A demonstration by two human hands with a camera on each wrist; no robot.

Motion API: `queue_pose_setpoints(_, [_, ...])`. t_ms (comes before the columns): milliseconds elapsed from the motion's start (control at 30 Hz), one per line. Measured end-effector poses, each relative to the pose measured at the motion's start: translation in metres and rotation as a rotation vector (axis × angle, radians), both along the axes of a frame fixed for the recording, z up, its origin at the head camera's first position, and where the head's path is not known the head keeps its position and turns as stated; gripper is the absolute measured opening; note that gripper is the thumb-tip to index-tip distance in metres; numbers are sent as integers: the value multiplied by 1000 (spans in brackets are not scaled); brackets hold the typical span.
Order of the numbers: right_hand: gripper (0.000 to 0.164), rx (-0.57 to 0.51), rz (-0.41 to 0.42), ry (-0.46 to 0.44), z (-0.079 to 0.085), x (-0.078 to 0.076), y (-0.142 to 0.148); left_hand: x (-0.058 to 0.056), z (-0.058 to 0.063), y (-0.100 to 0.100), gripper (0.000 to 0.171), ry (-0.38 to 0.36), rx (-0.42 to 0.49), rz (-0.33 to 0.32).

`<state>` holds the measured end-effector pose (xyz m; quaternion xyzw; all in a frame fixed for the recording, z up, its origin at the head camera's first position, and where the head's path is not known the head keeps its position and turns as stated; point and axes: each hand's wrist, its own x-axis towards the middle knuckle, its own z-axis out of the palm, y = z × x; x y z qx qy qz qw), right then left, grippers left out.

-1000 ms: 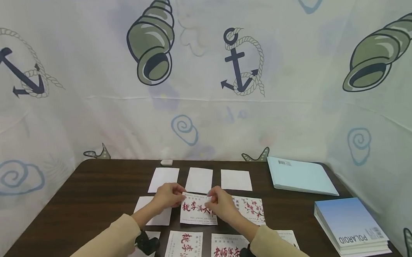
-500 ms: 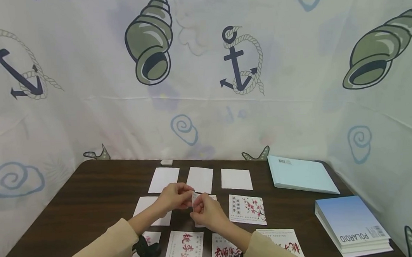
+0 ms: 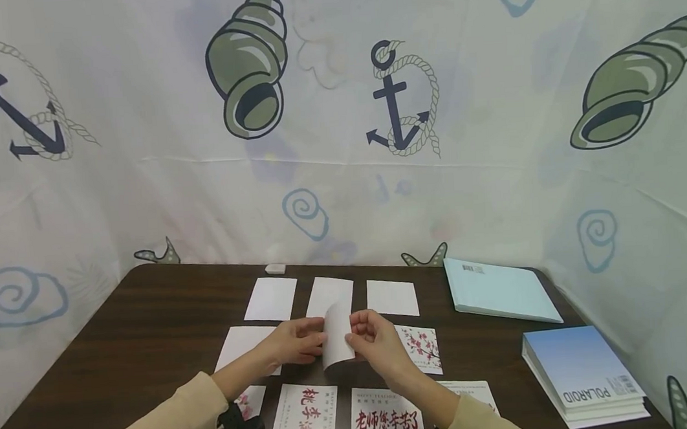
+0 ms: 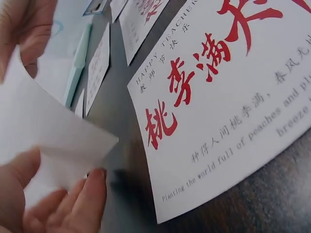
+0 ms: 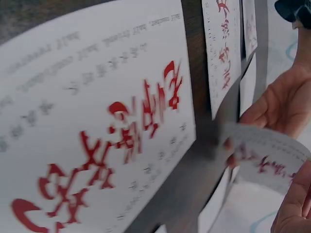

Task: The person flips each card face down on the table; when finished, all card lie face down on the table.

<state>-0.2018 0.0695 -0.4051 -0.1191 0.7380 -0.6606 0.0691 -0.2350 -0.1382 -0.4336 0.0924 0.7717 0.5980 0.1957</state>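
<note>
A person's left hand (image 3: 299, 340) and right hand (image 3: 379, 342) meet around a bowed greeting card (image 3: 337, 336), held above a dark wood worktop (image 3: 123, 355). The card lies directly between them, touching both, so neither hand is nearer. Each pinches one side: the left-hand thumb rests on the white face with fingers behind, and the right-hand thumb overlaps the right edge.

The blank face curves toward the wearer; the right wrist view shows red characters on the opposite face. From above, the visible strip is taller than wide, its top pointing toward the far side. The printed line, however, runs from hand to hand, so the long axis probably spans the hands, foreshortened by the bend; I cannot be certain.

A blank white card (image 3: 242, 343) lies beyond the left hand, partly covered by it, and a plum-blossom card (image 3: 423, 349) lies behind the right. Nearer the wearer are an upright-format printed card (image 3: 304, 417) and a sideways-format printed card (image 3: 386, 419), both with red characters.
</note>
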Motion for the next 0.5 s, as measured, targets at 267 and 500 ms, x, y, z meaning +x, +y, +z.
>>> queue_pose_setpoints(267, [31,45,-98,-86,-17,-9,11,1,0,-3,43,186,-283,277])
queue_pose_setpoints(500, [27,190,-69,-153,-35,-16,14,1,-6,-6,34,369,-487,265])
